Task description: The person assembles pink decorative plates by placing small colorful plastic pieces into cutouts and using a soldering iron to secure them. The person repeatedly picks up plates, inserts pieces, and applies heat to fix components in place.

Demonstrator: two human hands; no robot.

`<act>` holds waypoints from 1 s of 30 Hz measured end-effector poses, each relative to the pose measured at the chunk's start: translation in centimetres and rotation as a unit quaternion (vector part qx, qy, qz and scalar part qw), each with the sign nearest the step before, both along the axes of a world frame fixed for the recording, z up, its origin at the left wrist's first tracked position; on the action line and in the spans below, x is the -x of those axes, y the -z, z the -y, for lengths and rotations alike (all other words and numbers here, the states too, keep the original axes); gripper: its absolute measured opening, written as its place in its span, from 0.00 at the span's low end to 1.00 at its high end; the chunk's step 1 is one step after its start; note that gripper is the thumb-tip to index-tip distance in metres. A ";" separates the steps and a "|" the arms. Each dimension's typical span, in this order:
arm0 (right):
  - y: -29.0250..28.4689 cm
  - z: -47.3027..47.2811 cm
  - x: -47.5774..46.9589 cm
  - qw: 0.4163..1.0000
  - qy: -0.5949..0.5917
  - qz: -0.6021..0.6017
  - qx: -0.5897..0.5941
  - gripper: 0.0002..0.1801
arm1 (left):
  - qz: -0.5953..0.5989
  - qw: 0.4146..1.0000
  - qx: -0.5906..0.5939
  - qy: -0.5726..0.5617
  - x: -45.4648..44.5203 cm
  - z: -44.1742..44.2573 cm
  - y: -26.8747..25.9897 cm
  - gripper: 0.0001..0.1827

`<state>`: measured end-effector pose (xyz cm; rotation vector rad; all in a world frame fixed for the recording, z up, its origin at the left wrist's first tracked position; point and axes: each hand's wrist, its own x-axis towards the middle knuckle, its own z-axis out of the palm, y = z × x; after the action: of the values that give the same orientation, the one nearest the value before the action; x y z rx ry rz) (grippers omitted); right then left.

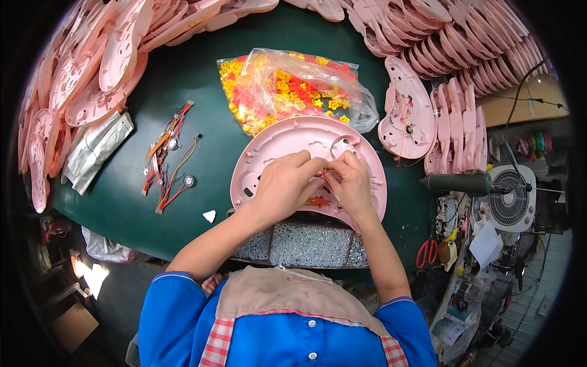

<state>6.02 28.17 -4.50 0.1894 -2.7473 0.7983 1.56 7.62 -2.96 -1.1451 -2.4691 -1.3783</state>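
Observation:
A pink plastic shell (257, 156), hollow side up, lies before me on the dark green table. Over its middle, my left hand (293, 181) and my right hand (351, 181) meet, their fingertips pinching thin red wires (323, 173). An orange-brown circuit strip (318, 202) sits inside the shell, below my fingers. Close to my right fingertips is a round recess with a pale disc (342, 147) in it. My fingers hide the exact points where the wires are gripped.
Behind the shell lies a clear bag of yellow and red star-shaped pieces (293, 87). Wired speaker assemblies (169, 151) lie to the left. Pink shells are heaped left (124, 50) and stacked right (458, 128). A tray of small metal parts (312, 245), red-handled scissors (427, 253) and a fan (509, 197) are near.

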 end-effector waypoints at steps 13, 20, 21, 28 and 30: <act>-1.3 0.0 2.8 0.982 -0.052 0.171 -0.057 0.06 | 0.043 0.997 -0.066 0.028 -0.6 -1.2 0.1 0.09; -1.7 -2.0 0.0 0.982 -0.096 0.128 0.103 0.09 | 0.245 0.968 -0.049 -0.026 0.1 4.3 -0.2 0.02; -2.1 -1.8 -0.7 0.985 -0.074 0.099 0.123 0.08 | 0.260 0.965 -0.014 -0.020 0.2 5.3 -0.7 0.02; -1.6 -2.3 -3.4 0.999 -0.030 -0.001 0.039 0.04 | 0.060 0.972 0.213 0.080 1.5 7.9 -1.6 0.07; -2.1 -2.1 -3.2 0.999 -0.037 -0.005 0.000 0.05 | 0.005 0.975 0.211 0.070 1.7 7.3 -1.5 0.07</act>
<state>9.23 30.30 -2.41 0.2965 -2.7447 0.8151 -0.17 0.34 -1.49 -1.4131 -2.8217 -0.9036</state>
